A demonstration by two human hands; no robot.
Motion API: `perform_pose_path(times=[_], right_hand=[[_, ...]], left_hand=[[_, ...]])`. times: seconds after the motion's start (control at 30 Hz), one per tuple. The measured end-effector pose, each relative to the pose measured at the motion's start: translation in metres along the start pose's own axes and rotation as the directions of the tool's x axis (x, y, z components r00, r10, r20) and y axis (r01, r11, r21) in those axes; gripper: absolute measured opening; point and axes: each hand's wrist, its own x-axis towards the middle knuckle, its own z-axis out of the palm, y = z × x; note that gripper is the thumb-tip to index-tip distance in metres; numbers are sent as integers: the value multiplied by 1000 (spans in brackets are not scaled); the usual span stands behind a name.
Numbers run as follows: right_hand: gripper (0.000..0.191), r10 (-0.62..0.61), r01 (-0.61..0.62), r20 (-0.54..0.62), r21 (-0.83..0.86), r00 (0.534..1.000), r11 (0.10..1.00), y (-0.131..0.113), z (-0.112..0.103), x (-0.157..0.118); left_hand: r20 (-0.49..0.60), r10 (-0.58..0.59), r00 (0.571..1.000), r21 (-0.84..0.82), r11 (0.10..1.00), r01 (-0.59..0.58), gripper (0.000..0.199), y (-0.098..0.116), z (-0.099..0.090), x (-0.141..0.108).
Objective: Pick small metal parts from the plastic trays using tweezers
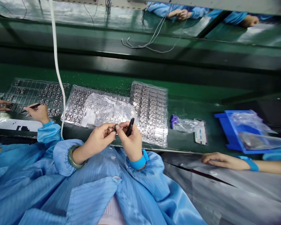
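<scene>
Close in front of my body, my left hand (99, 137), with a green bangle at its wrist, pinches a small dark metallic part (114, 128). My right hand (132, 140), wearing a blue wrist strap, meets it there, its thumb at the same part. A black pen-shaped tool (130, 126) is gripped in the right hand and points up; its lower end is hidden. Just beyond my hands lies a clear plastic bag (107, 107) on top of a tray (71, 103) of small metallic parts. A second filled tray (152, 112) lies to the right.
At left, a co-worker's hands (38, 113) work over a partly filled tray (30, 89). A white cable (56, 59) hangs before me. Rightward are a purple-ended plastic bag (184, 123), a phone (200, 132), a blue bin (231, 131) and another person's hand (221, 160).
</scene>
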Motion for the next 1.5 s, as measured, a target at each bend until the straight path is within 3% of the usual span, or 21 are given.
perform_pose_path(times=[0.23,0.37,0.47,0.57,0.67,0.9,1.2,1.37,1.5], right_hand=[[19,-46,45,-12,-64,999,997,4,5,0],[20,-107,104,-29,-97,994,990,5,5,2],[29,-9,11,-18,85,1000,996,6,2,2],[32,94,-110,60,351,994,930,10,0,1],[30,120,-139,71,436,990,889,14,-1,-1],[29,130,-139,50,365,990,921,15,2,1],[31,40,-46,56,110,998,993,17,4,-2],[31,18,-29,104,105,994,994,13,7,-1],[33,47,-64,124,140,991,988,17,9,3]], left_hand=[[-29,37,999,1,999,-37,34,-13,1,1],[-39,60,997,13,998,-60,32,-9,0,-1],[-8,31,999,-59,998,-32,32,1,0,-2],[-6,13,1000,-125,992,-14,32,8,1,-2],[-17,4,1000,-126,992,-6,31,8,1,0],[-26,0,1000,-60,998,-2,32,4,0,5],[-133,-13,991,82,996,24,34,-13,2,16],[-160,43,986,114,993,-25,31,-12,0,17],[-143,-6,990,46,999,12,35,-16,-4,21]])
